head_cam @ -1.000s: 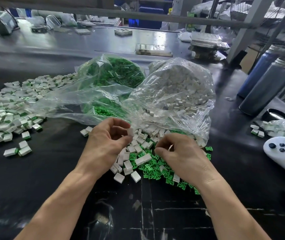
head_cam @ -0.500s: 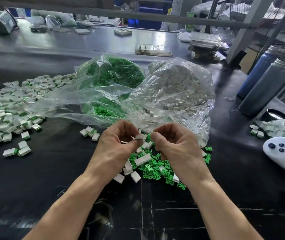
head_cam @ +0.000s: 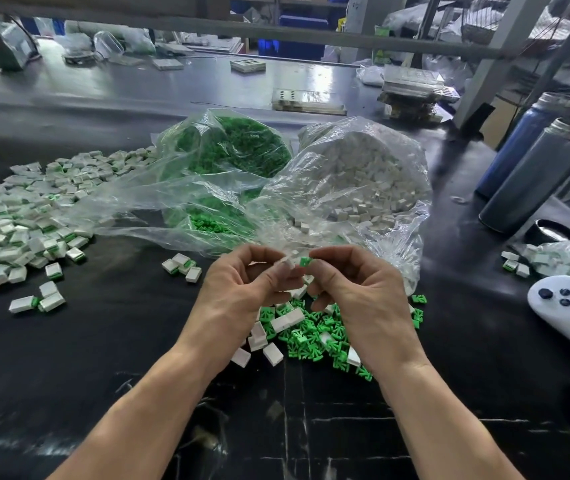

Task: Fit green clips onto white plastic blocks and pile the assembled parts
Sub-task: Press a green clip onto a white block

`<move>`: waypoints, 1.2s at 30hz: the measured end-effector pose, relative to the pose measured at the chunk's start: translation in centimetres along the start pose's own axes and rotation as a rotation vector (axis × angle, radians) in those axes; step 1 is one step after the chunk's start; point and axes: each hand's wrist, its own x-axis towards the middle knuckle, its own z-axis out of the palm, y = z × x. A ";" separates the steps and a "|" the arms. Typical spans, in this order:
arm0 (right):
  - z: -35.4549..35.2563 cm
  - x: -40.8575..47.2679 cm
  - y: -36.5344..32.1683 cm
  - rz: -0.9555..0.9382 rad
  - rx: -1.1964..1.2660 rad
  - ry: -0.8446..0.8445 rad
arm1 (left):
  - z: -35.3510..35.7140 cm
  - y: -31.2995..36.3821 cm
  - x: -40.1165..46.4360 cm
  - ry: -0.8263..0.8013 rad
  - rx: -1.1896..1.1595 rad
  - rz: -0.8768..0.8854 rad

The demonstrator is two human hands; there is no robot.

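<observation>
Pinching a white block (head_cam: 285, 263) between thumb and fingertips, the left hand (head_cam: 242, 289) holds it raised over the black table (head_cam: 103, 358), touching or almost touching the green clip (head_cam: 305, 261) that the right hand (head_cam: 356, 292) pinches in the same way; whether the clip is already seated is too small to tell. Directly beneath both hands lies a loose scatter of green clips (head_cam: 311, 334) mixed with white blocks (head_cam: 273, 353). Just beyond the hands sit two open clear bags, one of white blocks (head_cam: 363, 181) ahead of the right hand, one of green clips (head_cam: 235, 147) ahead of the left. Well out to the left spreads the pile of assembled parts (head_cam: 16, 230). Far right of the right hand stand two dark bottles (head_cam: 533, 174).
</observation>
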 end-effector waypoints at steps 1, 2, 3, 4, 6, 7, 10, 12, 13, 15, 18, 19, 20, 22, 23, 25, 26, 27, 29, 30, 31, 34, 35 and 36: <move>0.0 0.0 -0.1 0.006 0.015 0.003 | 0.1 -0.1 0.1 -0.018 -0.019 -0.014; 0.0 0.0 -0.1 0.011 0.024 0.005 | 0.1 -0.2 0.1 -0.035 -0.033 -0.023; 0.0 -0.1 -0.2 0.012 0.025 0.004 | 0.1 -0.3 0.2 -0.049 -0.039 -0.025; 0.0 -0.1 -0.2 0.012 0.019 0.001 | 0.2 -0.3 0.2 -0.060 -0.040 -0.023; 0.1 -0.2 -0.2 0.006 -0.009 -0.013 | 0.2 -0.4 0.2 -0.073 -0.039 -0.014; 0.1 -0.2 -0.2 0.003 -0.027 -0.022 | 0.2 -0.5 0.2 -0.074 -0.038 -0.010; 0.1 -0.3 -0.1 -0.003 -0.058 -0.042 | 0.1 -0.6 0.2 -0.068 -0.022 0.001; 0.1 -0.2 -0.1 -0.002 -0.069 -0.039 | 0.1 -0.7 0.2 -0.058 0.015 0.010; 0.2 -0.2 -0.1 -0.001 -0.081 -0.036 | 0.1 -0.7 0.2 -0.054 0.037 0.016; 0.3 -0.2 -0.1 -0.007 -0.109 -0.032 | 0.1 -0.7 0.2 -0.058 0.073 0.027; 0.3 -0.2 0.0 -0.021 -0.148 -0.029 | 0.1 -0.8 0.2 -0.067 0.106 0.036; 0.3 -0.2 0.0 -0.028 -0.165 -0.036 | 0.1 -0.8 0.2 -0.060 0.111 0.036; 0.2 -0.2 0.0 -0.038 -0.194 -0.046 | 0.0 -0.8 0.2 -0.052 0.130 0.040; 0.0 -0.2 0.1 -0.059 -0.284 -0.072 | -0.2 -0.9 0.2 -0.036 0.206 0.075; -0.1 -0.2 0.1 -0.063 -0.332 -0.085 | -0.3 -0.9 0.2 -0.032 0.258 0.098; -0.3 -0.2 0.2 -0.063 -0.389 -0.108 | -0.5 -1.0 0.1 -0.015 0.375 0.132; -0.5 -0.1 0.2 -0.060 -0.400 -0.116 | -0.5 -1.0 0.1 -0.004 0.416 0.136; -0.5 -0.1 0.2 -0.058 -0.407 -0.119 | -0.6 -1.0 0.1 0.009 0.439 0.138; -0.6 -0.1 0.3 -0.068 -0.422 -0.113 | -0.5 -0.9 0.1 0.027 0.462 0.141; -0.6 -0.1 0.3 -0.074 -0.427 -0.107 | -0.5 -0.8 0.1 0.029 0.462 0.144; -0.5 -0.1 0.3 -0.067 -0.411 -0.100 | -0.5 -0.8 0.1 0.031 0.461 0.149; -0.2 0.0 0.2 0.028 -0.180 -0.067 | -0.4 -0.6 0.0 0.022 0.440 0.174; -0.2 0.1 0.2 0.056 -0.110 -0.056 | -0.3 -0.6 0.0 0.018 0.425 0.179; -0.2 0.1 0.2 0.066 -0.081 -0.051 | -0.3 -0.5 -0.1 0.016 0.411 0.181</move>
